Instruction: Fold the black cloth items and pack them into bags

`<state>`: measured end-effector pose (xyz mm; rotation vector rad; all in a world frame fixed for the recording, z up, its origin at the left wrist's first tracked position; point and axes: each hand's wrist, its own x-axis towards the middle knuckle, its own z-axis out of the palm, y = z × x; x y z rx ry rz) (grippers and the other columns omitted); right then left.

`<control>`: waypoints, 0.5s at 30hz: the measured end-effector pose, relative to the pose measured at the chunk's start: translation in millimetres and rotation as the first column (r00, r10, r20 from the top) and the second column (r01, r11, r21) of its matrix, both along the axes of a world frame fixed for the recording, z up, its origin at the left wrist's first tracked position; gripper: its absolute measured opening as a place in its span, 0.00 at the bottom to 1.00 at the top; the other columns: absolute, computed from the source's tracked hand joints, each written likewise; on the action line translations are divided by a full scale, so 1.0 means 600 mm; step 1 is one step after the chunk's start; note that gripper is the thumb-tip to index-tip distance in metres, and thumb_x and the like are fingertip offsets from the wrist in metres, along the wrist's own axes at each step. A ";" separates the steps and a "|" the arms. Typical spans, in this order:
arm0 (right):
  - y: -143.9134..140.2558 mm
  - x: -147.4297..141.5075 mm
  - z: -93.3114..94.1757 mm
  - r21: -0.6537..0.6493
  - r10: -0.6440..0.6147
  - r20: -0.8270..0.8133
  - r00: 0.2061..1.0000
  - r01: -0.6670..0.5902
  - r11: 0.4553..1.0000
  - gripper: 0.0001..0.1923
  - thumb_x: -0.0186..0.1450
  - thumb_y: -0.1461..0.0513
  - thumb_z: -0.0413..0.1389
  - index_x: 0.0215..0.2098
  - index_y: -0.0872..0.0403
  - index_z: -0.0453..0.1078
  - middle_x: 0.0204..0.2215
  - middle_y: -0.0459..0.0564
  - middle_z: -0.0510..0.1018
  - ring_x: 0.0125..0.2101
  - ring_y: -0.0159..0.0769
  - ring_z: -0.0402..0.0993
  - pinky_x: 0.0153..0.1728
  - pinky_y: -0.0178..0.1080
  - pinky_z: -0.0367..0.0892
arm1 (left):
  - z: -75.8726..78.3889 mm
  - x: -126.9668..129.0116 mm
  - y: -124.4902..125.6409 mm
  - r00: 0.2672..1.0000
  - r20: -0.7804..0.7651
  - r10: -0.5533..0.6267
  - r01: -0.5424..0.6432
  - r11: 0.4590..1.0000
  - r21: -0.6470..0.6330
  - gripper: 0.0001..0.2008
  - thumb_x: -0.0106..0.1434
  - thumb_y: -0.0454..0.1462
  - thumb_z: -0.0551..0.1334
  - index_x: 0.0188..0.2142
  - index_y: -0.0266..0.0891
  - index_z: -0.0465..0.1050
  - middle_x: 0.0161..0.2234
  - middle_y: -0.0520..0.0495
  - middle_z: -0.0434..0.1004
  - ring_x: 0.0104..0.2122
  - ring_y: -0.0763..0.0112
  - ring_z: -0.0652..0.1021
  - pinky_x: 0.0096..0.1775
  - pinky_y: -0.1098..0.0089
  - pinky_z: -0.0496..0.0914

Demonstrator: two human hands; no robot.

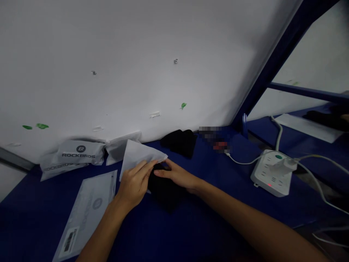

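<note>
Low in the middle of the head view, both hands meet around a white sheet (135, 151) and a folded black cloth item (167, 193). My left hand (135, 183) is closed on the sheet, its fingers together across the lower edge; its thumb is hidden. From the right, my right hand (177, 174) pinches the upper part of the black cloth item, thumb in front and fingers behind. The sheet's right corner lies close to the right fingertips. Whether the cloth is partly inside the sheet, I cannot tell. A flat pale bag (91, 207) with a barcode label lies left of the left forearm.
Packed ROCKBROS bags (79, 154) lean on the white wall (136, 72) at the back left. Another black cloth piece (181, 142) lies behind the hands. A white power strip (272, 174) with cables stands right on the blue table (218, 174), beside a blue frame post (261, 76).
</note>
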<state>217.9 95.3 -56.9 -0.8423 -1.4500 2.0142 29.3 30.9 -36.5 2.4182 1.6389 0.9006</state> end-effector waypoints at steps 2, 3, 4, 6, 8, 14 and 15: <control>0.003 -0.002 -0.005 -0.028 -0.075 0.035 0.997 0.076 0.997 0.43 0.54 0.52 0.70 0.63 0.51 0.59 0.48 0.54 0.78 0.45 0.43 0.78 0.51 0.49 0.70 | 0.000 -0.001 -0.001 0.994 -0.106 0.000 0.006 0.998 0.061 0.21 0.72 0.32 0.47 0.58 0.44 0.71 0.37 0.46 0.77 0.33 0.69 0.79 0.35 0.69 0.72; 0.004 -0.003 -0.007 -0.010 -0.076 0.021 0.997 0.076 0.997 0.44 0.54 0.53 0.70 0.64 0.50 0.58 0.48 0.53 0.78 0.45 0.43 0.78 0.51 0.49 0.70 | 0.000 -0.002 -0.002 0.988 -0.155 -0.005 0.021 0.995 0.101 0.21 0.71 0.32 0.48 0.58 0.44 0.70 0.37 0.46 0.78 0.32 0.69 0.79 0.33 0.70 0.72; 0.007 -0.004 -0.010 0.041 -0.043 -0.009 0.999 0.044 0.998 0.42 0.55 0.53 0.70 0.63 0.50 0.59 0.48 0.53 0.78 0.46 0.43 0.77 0.53 0.49 0.69 | 0.000 -0.002 -0.002 0.981 -0.195 -0.016 0.045 0.989 0.144 0.21 0.71 0.31 0.48 0.58 0.45 0.69 0.37 0.46 0.78 0.31 0.69 0.79 0.32 0.70 0.72; 0.010 -0.004 -0.015 0.203 0.069 -0.071 0.995 -0.053 0.978 0.31 0.58 0.53 0.67 0.57 0.51 0.69 0.48 0.51 0.79 0.50 0.43 0.75 0.57 0.47 0.64 | -0.002 0.000 -0.003 0.967 -0.249 -0.053 0.113 0.966 0.234 0.22 0.70 0.30 0.50 0.60 0.45 0.67 0.39 0.47 0.79 0.31 0.69 0.80 0.32 0.70 0.73; 0.013 -0.005 -0.019 0.316 0.153 -0.088 0.984 -0.118 0.941 0.21 0.60 0.53 0.65 0.50 0.53 0.75 0.47 0.50 0.80 0.52 0.44 0.74 0.59 0.47 0.62 | -0.003 0.004 -0.004 0.955 -0.287 -0.073 0.165 0.936 0.310 0.22 0.70 0.29 0.52 0.61 0.44 0.65 0.41 0.46 0.79 0.34 0.69 0.80 0.32 0.70 0.73; 0.024 0.001 -0.019 0.217 -0.022 -0.059 0.998 0.035 0.975 0.21 0.61 0.51 0.64 0.47 0.55 0.77 0.46 0.52 0.81 0.52 0.46 0.74 0.59 0.48 0.62 | 0.001 0.019 -0.009 0.930 -0.362 0.057 0.073 0.939 0.335 0.19 0.69 0.34 0.58 0.58 0.44 0.67 0.36 0.49 0.77 0.32 0.70 0.79 0.30 0.71 0.70; 0.028 0.003 -0.017 0.179 -0.048 -0.056 0.997 0.057 0.982 0.21 0.60 0.52 0.64 0.47 0.55 0.77 0.46 0.52 0.82 0.52 0.47 0.74 0.58 0.48 0.62 | 0.002 0.019 -0.010 0.929 -0.359 0.088 0.033 0.948 0.317 0.19 0.68 0.35 0.58 0.58 0.44 0.67 0.38 0.48 0.77 0.34 0.69 0.79 0.30 0.71 0.69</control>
